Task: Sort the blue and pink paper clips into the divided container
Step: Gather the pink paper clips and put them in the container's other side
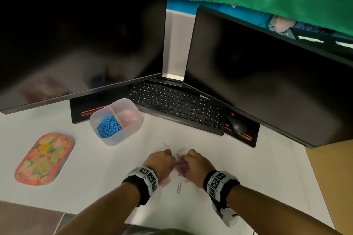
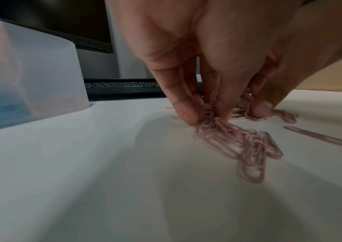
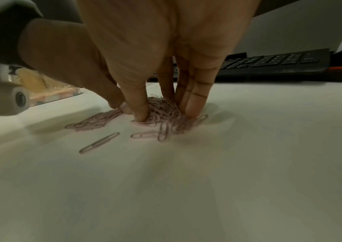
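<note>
White desk (image 1: 95, 173) carries everything; places given relative to the container. Two dark monitors (image 1: 80, 44) stand behind the container, a black keyboard (image 1: 177, 107) to its right with a mouse (image 1: 237, 126) at the keyboard's far end. A floral tray (image 1: 44, 158) lies to the container's left, nearer the person. Container (image 1: 116, 122): translucent tub, split by an orange divider; blue clips (image 1: 108, 127) heaped in the left compartment, pink clips (image 1: 127, 117) in the right. In front of the container and a little to its right, well apart from it, a loose pile of pink clips (image 1: 180, 166) lies on the desk, with single strays around it. Left hand (image 1: 159, 162) is at the pile's left side, fingers (image 2: 186, 113) curled down and pinching a bunch of pink clips against the desk. Right hand (image 1: 196, 164) is at the pile's right side, fingertips (image 3: 141, 114) and thumb closed around another clump of the same clips. The two hands almost touch over the pile. One stray clip (image 1: 179, 187) lies alone on the near side, between the wrists.
</note>
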A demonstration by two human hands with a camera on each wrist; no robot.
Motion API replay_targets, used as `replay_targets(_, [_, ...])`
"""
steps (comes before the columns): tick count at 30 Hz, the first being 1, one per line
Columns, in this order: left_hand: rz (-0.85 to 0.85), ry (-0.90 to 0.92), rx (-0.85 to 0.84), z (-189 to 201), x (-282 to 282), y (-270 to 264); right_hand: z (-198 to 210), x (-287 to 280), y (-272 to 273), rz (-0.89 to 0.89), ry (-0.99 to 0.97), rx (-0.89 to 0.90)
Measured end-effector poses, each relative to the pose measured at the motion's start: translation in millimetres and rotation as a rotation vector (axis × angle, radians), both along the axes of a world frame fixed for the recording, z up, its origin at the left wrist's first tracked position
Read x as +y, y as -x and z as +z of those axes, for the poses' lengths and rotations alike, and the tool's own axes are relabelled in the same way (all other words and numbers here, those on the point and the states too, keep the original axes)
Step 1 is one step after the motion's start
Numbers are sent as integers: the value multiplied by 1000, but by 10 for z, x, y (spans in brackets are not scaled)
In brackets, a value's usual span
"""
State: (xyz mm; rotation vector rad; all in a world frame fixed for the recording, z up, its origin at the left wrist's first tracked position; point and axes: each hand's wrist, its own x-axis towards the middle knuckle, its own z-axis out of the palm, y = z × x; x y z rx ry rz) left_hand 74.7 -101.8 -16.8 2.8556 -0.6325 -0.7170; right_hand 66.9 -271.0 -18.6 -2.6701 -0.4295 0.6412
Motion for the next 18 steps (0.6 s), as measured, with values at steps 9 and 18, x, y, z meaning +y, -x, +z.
replay_targets(9, [34, -9, -17, -15, 107, -41, 35, -53, -86, 5, 5, -19])
replay_targets(18, [67, 114, -88, 107, 155, -36, 132, -133, -113, -14, -60, -45])
